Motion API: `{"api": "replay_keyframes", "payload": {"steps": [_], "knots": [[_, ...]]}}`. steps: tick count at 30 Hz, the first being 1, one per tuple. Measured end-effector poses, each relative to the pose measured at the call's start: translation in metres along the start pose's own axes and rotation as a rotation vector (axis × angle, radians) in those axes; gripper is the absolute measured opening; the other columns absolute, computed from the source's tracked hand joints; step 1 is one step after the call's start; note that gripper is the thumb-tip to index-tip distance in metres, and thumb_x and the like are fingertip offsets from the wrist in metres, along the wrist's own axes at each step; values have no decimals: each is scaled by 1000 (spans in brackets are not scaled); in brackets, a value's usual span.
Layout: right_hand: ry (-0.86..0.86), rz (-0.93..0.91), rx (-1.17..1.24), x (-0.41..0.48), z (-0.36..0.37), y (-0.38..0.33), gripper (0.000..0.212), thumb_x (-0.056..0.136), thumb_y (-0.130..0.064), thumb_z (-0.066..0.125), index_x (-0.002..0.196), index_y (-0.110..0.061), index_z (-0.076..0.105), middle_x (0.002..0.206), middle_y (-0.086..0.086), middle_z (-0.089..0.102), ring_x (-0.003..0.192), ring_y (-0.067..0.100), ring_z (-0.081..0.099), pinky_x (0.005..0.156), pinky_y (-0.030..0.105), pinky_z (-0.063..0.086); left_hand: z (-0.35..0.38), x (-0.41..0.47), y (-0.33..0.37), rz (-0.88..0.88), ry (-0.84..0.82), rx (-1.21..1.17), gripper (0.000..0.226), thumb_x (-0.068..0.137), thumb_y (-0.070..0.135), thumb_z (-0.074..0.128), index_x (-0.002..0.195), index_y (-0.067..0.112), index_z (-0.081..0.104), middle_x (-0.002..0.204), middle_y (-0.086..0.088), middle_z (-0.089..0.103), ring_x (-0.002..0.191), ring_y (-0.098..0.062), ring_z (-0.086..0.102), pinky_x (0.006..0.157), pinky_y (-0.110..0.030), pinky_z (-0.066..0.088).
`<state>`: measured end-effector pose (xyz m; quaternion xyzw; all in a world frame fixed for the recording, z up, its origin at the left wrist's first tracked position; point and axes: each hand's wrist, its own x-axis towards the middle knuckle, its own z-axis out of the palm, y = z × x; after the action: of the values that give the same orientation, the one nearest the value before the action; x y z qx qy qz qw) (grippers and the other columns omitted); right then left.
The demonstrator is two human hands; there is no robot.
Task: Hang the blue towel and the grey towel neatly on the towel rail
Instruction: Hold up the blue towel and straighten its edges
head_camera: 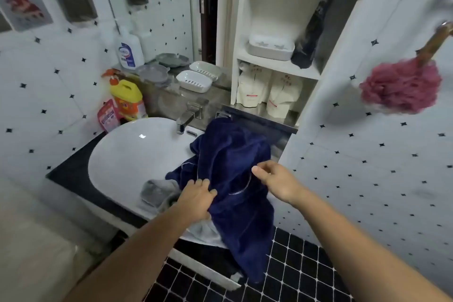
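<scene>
Beside the washbasin [122,154], the blue towel [235,167] hangs bunched from the towel rail [264,119]. The left hand [196,200] grips a fold; the right hand [277,180] is half-curled, its hold unclear. The grey towel [157,191] lies on the basin's rim. A lopsided tug could drag the blue towel off.

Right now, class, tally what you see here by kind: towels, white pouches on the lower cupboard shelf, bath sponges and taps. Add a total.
Towels: 2, the blue towel and the grey towel
White pouches: 2, the left pouch and the right pouch
Bath sponges: 1, the pink bath sponge
Taps: 1, the tap
Total: 6
</scene>
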<state>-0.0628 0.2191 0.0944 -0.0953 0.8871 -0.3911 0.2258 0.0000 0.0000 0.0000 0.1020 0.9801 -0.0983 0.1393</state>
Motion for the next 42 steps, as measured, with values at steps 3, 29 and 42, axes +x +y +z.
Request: {"api": "replay_keyframes", "payload": {"steps": [3,29,42], "knots": [[5,30,18,14,-2,1,43,95,-44,53,124,-12,56,110,-2,60,100,15,56,93,29,44,5,12,-7,-4,-33,89,50,87,41,61,131,19,51,126,-12,47,113,-31,47,97,-43,35],[358,-349,495,7,-91,-52,4,89,-8,60,91,-12,62,83,13,65,74,16,58,71,38,49,-241,52,43,75,602,-1823,19,97,36,53,93,22,64,89,1,69,83,-12,63,83,-29,50],[630,-598,981,-86,-230,-87,17,91,-1,53,105,-6,61,85,8,68,78,23,63,70,31,51,-216,67,59,190,410,-1451,59,58,30,87,110,13,67,105,-4,75,97,-20,71,92,-43,54]]}}
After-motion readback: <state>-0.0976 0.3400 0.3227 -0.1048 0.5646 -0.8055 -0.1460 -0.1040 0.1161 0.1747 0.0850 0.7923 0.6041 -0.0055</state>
